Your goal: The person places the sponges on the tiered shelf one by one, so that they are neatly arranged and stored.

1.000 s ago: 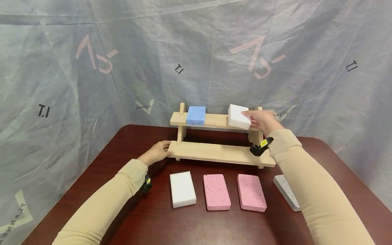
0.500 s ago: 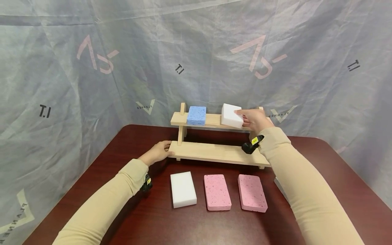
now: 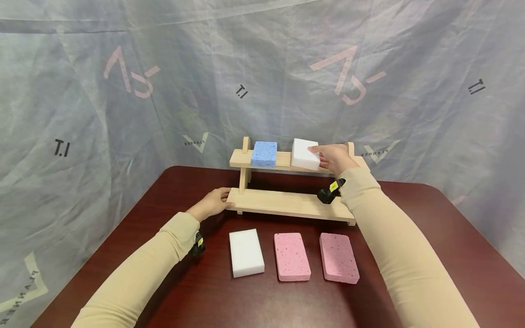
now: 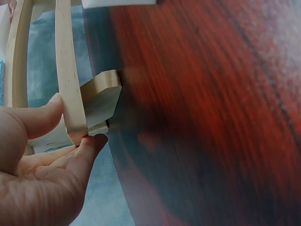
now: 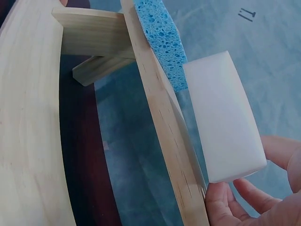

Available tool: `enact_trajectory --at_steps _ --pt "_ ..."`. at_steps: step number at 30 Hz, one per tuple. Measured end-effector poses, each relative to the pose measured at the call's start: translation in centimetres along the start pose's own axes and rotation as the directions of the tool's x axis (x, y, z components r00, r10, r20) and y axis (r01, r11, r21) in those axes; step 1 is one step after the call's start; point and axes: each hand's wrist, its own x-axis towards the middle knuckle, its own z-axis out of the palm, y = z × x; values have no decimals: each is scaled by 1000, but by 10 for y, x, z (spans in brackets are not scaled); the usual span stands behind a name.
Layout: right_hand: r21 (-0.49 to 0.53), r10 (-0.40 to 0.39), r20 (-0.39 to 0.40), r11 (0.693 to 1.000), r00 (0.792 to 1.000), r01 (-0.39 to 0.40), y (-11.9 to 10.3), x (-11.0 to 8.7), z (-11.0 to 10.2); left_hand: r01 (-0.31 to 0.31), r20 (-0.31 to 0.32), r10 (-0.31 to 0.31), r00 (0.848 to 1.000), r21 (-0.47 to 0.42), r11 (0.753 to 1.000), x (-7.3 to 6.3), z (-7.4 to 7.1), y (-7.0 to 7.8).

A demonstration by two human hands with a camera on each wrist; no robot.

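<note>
My right hand (image 3: 334, 157) grips a white sponge block (image 3: 304, 154) by its right end, thumb on top and fingers beneath. The block is at the upper board of a two-tier wooden shelf (image 3: 287, 202), to the right of a blue sponge (image 3: 264, 154) lying there. In the right wrist view the white block (image 5: 225, 117) overlaps the wooden edge, close by the speckled blue sponge (image 5: 162, 42). My left hand (image 3: 213, 202) holds the left end of the lower board; the left wrist view shows its thumb and fingers pinching the board's corner (image 4: 73, 103).
On the dark red-brown table (image 3: 287, 305) in front of the shelf lie another white sponge block (image 3: 246, 253), a pink sponge (image 3: 292, 256) and a second pink sponge (image 3: 339, 258). A grey printed cloth (image 3: 262, 68) hangs behind the table.
My right hand has carried the white sponge block leftward along the upper board, toward the blue sponge. The grey sponge at the right is now hidden behind my sleeve. My left hand stays put.
</note>
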Motion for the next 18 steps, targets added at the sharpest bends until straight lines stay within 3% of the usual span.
enact_trajectory --at_steps 8,18 --pt "0 2 11 1000 1000 -2 -3 0 5 2 3 -2 1000 1 1000 0 -1 -1" --pt "-6 21 -55 1000 998 -21 -5 2 14 -5 16 5 1000 3 1000 0 -1 0"
